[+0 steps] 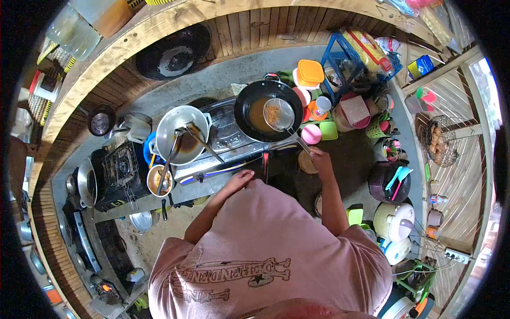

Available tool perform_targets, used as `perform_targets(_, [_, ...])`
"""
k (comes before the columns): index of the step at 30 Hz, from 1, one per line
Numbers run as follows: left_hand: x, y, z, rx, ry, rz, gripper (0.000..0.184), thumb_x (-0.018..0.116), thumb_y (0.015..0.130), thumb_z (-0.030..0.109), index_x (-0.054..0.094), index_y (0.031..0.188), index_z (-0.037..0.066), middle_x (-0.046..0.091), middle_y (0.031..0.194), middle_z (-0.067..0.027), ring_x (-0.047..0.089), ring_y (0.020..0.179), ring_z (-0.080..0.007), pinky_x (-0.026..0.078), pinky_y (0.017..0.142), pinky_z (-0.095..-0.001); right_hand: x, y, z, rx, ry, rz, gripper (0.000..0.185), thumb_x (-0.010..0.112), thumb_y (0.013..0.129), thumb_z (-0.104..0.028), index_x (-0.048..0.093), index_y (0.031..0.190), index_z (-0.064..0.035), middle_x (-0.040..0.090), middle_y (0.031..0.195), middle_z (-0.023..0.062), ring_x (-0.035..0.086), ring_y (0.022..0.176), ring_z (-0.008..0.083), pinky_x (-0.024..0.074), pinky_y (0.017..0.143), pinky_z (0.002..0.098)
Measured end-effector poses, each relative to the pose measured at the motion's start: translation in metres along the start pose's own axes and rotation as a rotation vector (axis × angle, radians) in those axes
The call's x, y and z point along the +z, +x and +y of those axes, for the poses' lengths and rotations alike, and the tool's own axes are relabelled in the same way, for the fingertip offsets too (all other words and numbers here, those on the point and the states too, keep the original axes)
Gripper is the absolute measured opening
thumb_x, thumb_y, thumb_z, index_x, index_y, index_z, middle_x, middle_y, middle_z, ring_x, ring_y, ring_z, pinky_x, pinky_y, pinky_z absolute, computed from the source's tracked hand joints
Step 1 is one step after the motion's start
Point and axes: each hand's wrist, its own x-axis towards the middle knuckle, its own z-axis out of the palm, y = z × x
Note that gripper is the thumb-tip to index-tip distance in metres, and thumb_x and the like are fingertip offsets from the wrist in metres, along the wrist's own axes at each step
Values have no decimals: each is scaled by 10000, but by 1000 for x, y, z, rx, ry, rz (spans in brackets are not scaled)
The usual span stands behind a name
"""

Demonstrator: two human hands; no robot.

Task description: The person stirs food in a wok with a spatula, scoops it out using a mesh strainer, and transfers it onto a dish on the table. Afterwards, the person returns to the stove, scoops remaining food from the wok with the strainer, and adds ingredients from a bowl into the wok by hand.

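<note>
My right hand [319, 158] is closed round the long handle of a wire skimmer [285, 110]. The skimmer's mesh bowl, with small brown fried bits in it, is over the black wok [244, 119], which holds brownish oil. The wok sits on the right side of a silver gas stove [226, 139]. Near the stove's front edge, by my shirt, my left hand [238, 181] rests with nothing visible in it; its fingers lie loosely together. Left of the wok stands a large aluminium pot [175, 118] with dark liquid and several utensils leaning in it.
A small white pot with food [155, 181] stands at the stove's left front. Orange-lidded container [310, 72], cups and jars crowd the right of the wok. A black second stove [119, 170] is at left. A rice cooker [390, 220] stands at right.
</note>
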Motion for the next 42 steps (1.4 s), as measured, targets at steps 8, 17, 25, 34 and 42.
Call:
perform_targets(8, [17, 15, 1, 73, 65, -24, 463, 566, 978, 483, 642, 1147, 59, 584, 830, 30, 480, 677, -72, 378, 573, -240, 2, 6, 12, -57, 7, -19, 222, 596, 954, -160, 725, 1060, -14, 539, 652, -35, 483, 573, 57, 383, 520, 257])
perform_targets(17, [11, 10, -13, -130, -40, -25, 550, 549, 988, 490, 621, 1250, 11, 656, 1141, -79, 552, 1090, -168, 407, 1007, -313, 2, 17, 11, 15, 103, -68, 203, 632, 929, -116, 712, 1034, 39, 556, 696, -35, 473, 612, 58, 396, 560, 255])
perform_targets(25, [14, 3, -9, -96, -22, 72, 592, 561, 973, 519, 582, 1312, 35, 684, 1109, -70, 620, 969, -164, 502, 847, -339, 0, 22, 0, 153, 91, -60, 219, 625, 942, -120, 713, 1065, 38, 566, 723, -49, 481, 622, 63, 401, 571, 262])
perform_targets(34, [20, -6, 13, -149, -67, 93, 561, 557, 979, 501, 616, 1262, 21, 699, 1102, -86, 634, 967, -182, 501, 867, -345, 8, 40, 29, 13, 0, -54, 218, 636, 939, -117, 711, 1096, 14, 574, 723, -41, 467, 601, 56, 381, 549, 251])
perform_targets(42, [19, -2, 14, -194, -25, 106, 523, 558, 985, 481, 632, 1228, 24, 699, 1085, -75, 634, 964, -165, 490, 886, -334, 12, 54, 52, 39, 84, -68, 237, 628, 948, -132, 702, 1105, 29, 551, 704, -64, 440, 580, 40, 356, 529, 237])
